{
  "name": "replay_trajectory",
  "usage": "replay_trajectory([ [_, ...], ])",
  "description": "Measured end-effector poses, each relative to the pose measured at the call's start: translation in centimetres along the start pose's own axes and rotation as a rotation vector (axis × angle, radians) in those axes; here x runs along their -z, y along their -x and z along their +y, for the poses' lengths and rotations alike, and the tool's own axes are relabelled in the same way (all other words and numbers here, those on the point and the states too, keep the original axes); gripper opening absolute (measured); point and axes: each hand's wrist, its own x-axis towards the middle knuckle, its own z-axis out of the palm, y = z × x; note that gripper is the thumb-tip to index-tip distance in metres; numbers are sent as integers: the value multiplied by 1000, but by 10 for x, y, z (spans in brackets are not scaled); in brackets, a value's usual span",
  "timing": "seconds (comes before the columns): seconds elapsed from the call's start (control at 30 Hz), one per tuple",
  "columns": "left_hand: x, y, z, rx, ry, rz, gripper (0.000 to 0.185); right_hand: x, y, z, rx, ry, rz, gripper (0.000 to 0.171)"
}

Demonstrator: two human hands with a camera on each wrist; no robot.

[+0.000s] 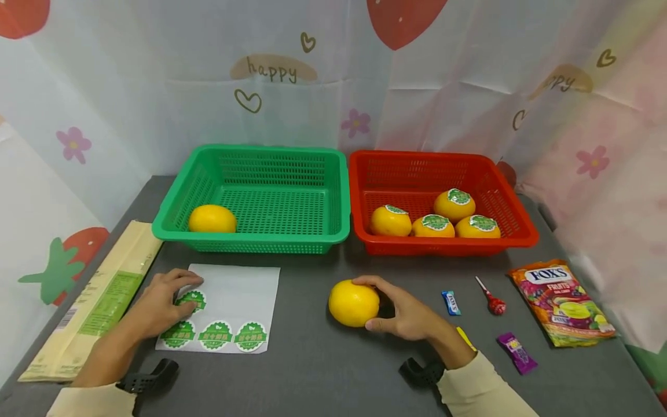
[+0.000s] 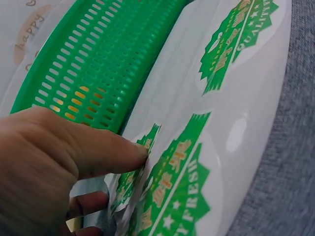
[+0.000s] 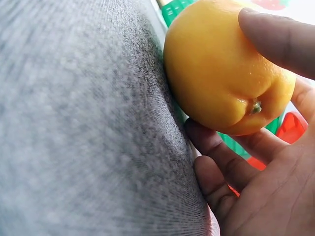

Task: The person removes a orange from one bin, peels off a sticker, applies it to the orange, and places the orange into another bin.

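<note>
Round yellow-orange fruit (image 1: 350, 304) on grey fabric-topped table (image 1: 312, 382), held by my right hand (image 1: 403, 313). My left hand (image 1: 160, 304) has its thumb on a green-and-white round sticker (image 1: 195, 297), white paper sheet (image 1: 234, 292); can't tell if pinching. Green plastic basket (image 1: 260, 238) behind.

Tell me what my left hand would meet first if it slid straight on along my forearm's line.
Probably the near wall of the green rectangular plastic basket, just past the white sticker sheet your left hand reaches over; its height against the rim is hard to judge.
</note>
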Motion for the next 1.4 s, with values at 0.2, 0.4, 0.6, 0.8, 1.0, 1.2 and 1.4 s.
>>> replay_trajectory([
  [0.2, 0, 2, 2, 2, 9, 30, 18, -1, 0, 1, 9, -16, 0, 66],
  [0.4, 0, -1, 2, -20, 4, 95, 27, 0, 0, 3, 12, -28, -5, 65],
  [0.6, 7, -4, 6, 43, 18, 40, 20, 2, -1, 1, 7, -27, -1, 67],
  [0.8, 14, -4, 14, -25, 70, 125, 21, 1, -1, -17, 20, -37, 5, 63],
  [1.0, 24, -5, 51, -113, 166, 206, 20, 2, -3, -39, -19, -83, 15, 67],
  [1.2, 21, -12, 101, -228, 451, 184, 19, 1, -4, -43, -76, -108, 21, 64],
  [1.4, 7, -30, 142, -329, 643, 100, 21, 3, -4, -40, -76, -112, 27, 63],
])
